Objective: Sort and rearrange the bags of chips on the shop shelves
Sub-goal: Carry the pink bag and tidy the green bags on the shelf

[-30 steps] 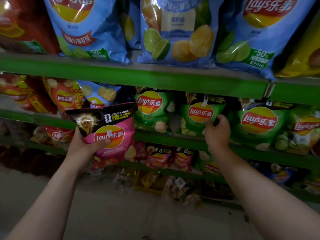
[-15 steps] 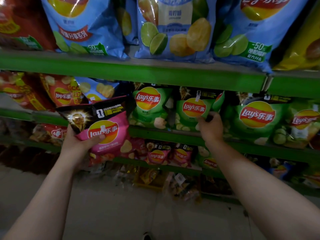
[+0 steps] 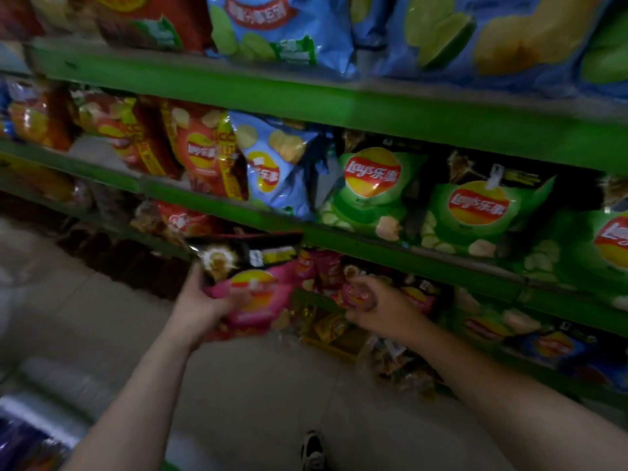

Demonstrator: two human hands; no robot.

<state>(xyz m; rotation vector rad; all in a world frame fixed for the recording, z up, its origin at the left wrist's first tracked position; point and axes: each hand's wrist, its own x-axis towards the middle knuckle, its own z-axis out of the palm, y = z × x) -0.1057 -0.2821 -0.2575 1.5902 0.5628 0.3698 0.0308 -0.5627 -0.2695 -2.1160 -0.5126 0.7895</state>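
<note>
The pink Lay's bag (image 3: 253,297) with the black top band is off the shelves, held in front of the lower row and just below the green edge of the middle shelf (image 3: 373,248). The left hand (image 3: 200,302) grips it from the left side, fingers curled round its lower half, with the bag tilted a little.

Just to its right, on the row beneath that shelf edge, stand other pink bags (image 3: 328,266) of the same kind. The right hand (image 3: 380,309) is at these bags with its fingers curled. Motion blur keeps us from telling whether it pinches one of them or only touches it.

We judge the step in hand to be returning a stray pink bag to its own kind. The next move calls for a gap among the pink bags, most likely made by the right hand, and for the held bag to go in upright with its logo facing out.

On the shelf above, the green cucumber bags (image 3: 373,188) stand in a row, with a blue bag (image 3: 272,171) leaning at their left end.
</note>
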